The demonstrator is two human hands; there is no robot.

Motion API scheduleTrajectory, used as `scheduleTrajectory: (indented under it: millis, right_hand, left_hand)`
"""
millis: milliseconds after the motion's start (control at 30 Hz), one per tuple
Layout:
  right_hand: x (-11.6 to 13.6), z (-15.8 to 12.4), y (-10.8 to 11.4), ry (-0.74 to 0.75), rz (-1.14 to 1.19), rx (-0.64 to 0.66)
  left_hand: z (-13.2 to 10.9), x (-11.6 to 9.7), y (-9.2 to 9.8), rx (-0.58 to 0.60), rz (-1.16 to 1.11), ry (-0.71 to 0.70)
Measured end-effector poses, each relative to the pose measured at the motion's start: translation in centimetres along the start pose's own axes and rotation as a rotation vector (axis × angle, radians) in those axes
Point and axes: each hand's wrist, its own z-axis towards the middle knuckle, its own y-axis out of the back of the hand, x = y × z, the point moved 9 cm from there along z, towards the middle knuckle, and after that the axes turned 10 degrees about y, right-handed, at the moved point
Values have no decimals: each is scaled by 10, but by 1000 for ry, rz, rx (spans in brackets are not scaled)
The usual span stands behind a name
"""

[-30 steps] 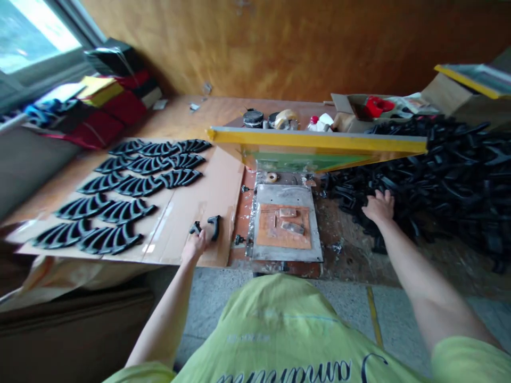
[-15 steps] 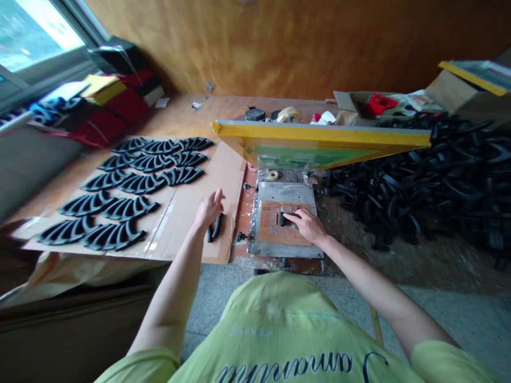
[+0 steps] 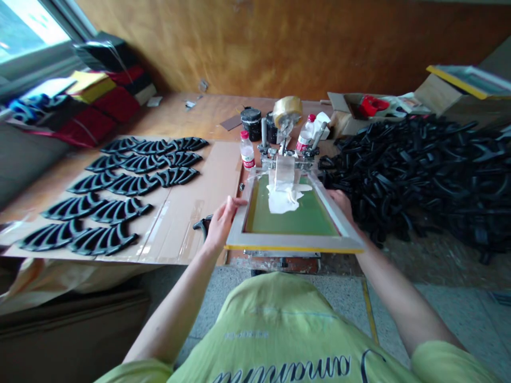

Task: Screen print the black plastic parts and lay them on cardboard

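A screen printing frame (image 3: 351,242) with a green mesh lies lowered over the base plate, hiding nearly all of it. My left hand (image 3: 220,222) is closed at the frame's left edge, fingers against the rim. On the opposite side my right hand (image 3: 341,204) grips the right edge, its fingers partly hidden by the frame. White ink (image 3: 281,202) is pooled on the mesh, and a pale squeegee-like block (image 3: 285,171) stands in it at the far end. Beside my left hand, a curved black plastic part (image 3: 203,226) lies on the cardboard (image 3: 175,223).
Rows of black parts (image 3: 131,183) lie on the cardboard at left. A large heap of black parts (image 3: 415,165) covers the right side. Behind the frame are metal clamps (image 3: 264,135), a red-capped bottle (image 3: 247,151), a black jar (image 3: 251,123) and a tape roll (image 3: 288,109).
The screen frame has come down from its raised tilt over the base plate. My right hand has left the small black part on the plate, and both hands are now at the frame's sides.
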Motion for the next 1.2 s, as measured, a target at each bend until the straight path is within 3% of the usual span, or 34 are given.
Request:
scheduleTrajectory:
  millis: [67,133,200,300,433,567,700,800,867,1033,1100,1200]
  right_hand:
    - [0,19,16,-12,-19,-92]
    - [24,40,14,68,-37,-90]
    - [59,59,-5,186,-54,13]
    - [98,65,-47,268,-91,278]
    - [113,32,-78,323,-117,503]
    - [124,-8,-71,542,-59,573]
    - [128,-12,-64,640,14,665]
    - [126,2,-64,545,-21,548]
    - [128,-3,-67,514,-61,471]
    - [134,-35,-73,573,5,537]
    - [130,-23,-68,520,28,544]
    - [118,25,-53,332,33,428]
  left_hand:
    - [-6,51,1,28,-6,158]
    - [-6,94,-1,42,-21,252]
    - [1,124,-3,41,17,280]
    - [13,147,-2,32,102,255]
    - [18,154,5,-23,146,257]
    - [16,157,8,-47,132,286]
    - [17,158,4,-15,111,278]
    - [17,157,2,9,90,268]
    - [17,156,1,25,62,268]
    - [14,151,-1,20,46,286]
    - [12,146,0,11,49,299]
    - [8,133,-1,32,22,324]
